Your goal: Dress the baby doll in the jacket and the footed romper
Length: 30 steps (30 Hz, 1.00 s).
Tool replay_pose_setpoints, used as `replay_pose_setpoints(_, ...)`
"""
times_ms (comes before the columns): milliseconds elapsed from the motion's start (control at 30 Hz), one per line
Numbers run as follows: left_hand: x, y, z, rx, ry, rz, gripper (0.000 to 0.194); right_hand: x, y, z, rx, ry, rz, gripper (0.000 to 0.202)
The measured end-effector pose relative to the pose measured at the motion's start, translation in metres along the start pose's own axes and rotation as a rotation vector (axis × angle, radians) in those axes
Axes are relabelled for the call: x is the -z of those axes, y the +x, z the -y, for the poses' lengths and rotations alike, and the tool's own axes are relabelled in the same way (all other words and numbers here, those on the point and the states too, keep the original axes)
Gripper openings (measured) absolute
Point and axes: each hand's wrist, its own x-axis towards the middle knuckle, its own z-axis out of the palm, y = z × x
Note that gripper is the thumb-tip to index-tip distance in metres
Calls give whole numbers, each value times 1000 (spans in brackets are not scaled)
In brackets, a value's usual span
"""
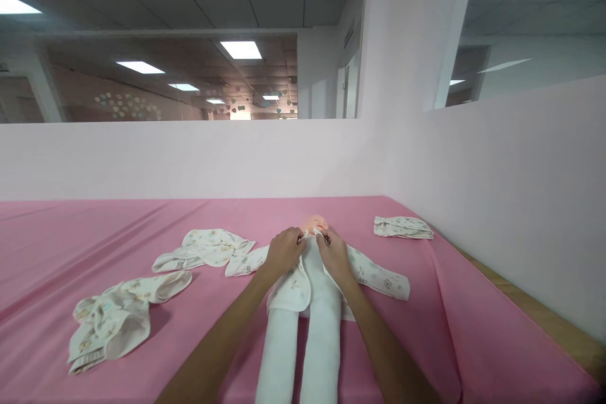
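A baby doll (pixel 316 222) with a white cloth body lies on its back, its head away from me. It wears a white patterned baby jacket (pixel 384 276), whose sleeves spread to both sides and whose front hangs apart over the chest. Just below the doll's chin, my left hand (pixel 286 247) pinches the left neck edge of the jacket. My right hand (pixel 334 252) is closed on the right neck edge, a little apart from the left. The white legs (pixel 319 353) stretch toward me between my forearms. My hands partly cover the collar.
Two crumpled patterned baby garments lie to the left, one nearer (pixel 113 319) and one farther (pixel 208 247). A folded patterned cloth (pixel 402 227) rests at the back right. Pink sheeting (pixel 199 328) covers the surface, bounded by a white wall (pixel 189 161) behind and on the right.
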Motion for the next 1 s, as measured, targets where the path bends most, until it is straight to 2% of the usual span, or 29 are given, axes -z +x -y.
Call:
replay_pose_setpoints(233, -18, 16, 6, 56, -29, 76, 26, -2, 2, -7, -39, 16, -14, 21)
replay_pose_setpoints(367, -28, 27, 2, 66, -6, 61, 25, -2, 3, -9, -62, 40, -20, 24)
replay_pose_setpoints(467, -33, 27, -2, 93, 21, 22, 24, -2, 4, -10, -72, 67, -20, 26)
replay_pose_setpoints(667, -32, 15, -11, 90, 111, -67, 26, -4, 6, -9, -44, 122, 24, 30)
replay_pose_setpoints(800, -30, 13, -13, 35, 154, -63, 24, -5, 7, -8, -17, 157, 69, 30)
replay_pose_setpoints(1000, -28, 13, -12, -19, 103, -68, 25, -5, 7, -9, 6, 184, 102, 29)
